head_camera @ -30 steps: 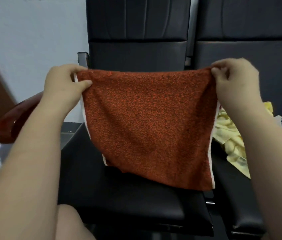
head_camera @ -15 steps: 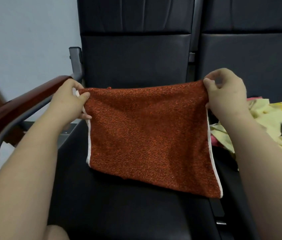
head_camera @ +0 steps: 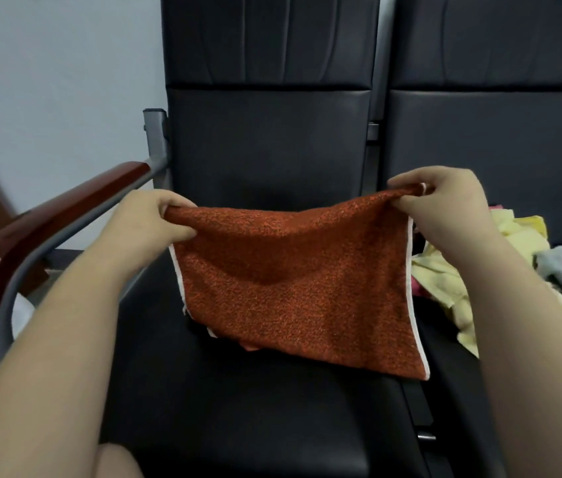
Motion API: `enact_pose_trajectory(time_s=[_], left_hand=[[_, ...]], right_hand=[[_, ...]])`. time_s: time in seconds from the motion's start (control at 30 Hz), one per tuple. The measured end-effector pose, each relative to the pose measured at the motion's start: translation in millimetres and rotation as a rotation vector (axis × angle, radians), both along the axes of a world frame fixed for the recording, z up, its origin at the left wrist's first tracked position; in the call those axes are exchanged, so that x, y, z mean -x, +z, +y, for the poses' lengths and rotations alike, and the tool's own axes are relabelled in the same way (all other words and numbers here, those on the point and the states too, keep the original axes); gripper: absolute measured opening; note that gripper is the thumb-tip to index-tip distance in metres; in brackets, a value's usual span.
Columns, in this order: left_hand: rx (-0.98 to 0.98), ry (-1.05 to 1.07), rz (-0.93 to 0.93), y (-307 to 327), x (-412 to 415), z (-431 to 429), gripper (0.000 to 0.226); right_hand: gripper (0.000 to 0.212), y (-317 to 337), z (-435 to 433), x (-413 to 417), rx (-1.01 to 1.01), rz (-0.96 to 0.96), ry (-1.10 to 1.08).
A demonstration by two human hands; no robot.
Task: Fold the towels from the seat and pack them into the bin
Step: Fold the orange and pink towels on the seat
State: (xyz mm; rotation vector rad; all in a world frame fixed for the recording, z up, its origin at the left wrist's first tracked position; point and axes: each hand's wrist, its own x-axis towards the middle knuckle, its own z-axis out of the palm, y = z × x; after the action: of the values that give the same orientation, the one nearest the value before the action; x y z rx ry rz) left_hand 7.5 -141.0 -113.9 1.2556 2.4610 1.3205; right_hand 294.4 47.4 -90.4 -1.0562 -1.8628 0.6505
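Orange towel hangs between left hand and right hand, both pinching its corners.

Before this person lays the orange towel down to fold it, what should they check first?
1. Left hand pinches a top corner: ok.
2. Right hand pinches the other top corner: ok.
3. Top edge of the orange towel taut: not ok, it sags between the hands.
4. Bare seat cushion below to lay it on: ok.
5. Pile of towels clear of it: cannot tell.
6. Bin within reach: cannot tell, none plainly in view.
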Motion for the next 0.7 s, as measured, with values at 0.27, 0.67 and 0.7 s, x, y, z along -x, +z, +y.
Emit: enact_pose_trajectory(time_s=[0.27,0.67,0.7], left_hand=[[-0.341,0.117,0.135,16,-12,-8,0.009],[-0.639,0.171,0.244,45,-38,-31,0.016],[-0.615,0.175,0.253,45,-37,-30,0.018]], right_hand=[[0.009,18,-20,-15,-0.114,0.181,-0.009],[0.011,41,-56,-28,-0.114,0.358,0.102],[0.011,39,-55,-28,-0.109,0.351,0.096]])
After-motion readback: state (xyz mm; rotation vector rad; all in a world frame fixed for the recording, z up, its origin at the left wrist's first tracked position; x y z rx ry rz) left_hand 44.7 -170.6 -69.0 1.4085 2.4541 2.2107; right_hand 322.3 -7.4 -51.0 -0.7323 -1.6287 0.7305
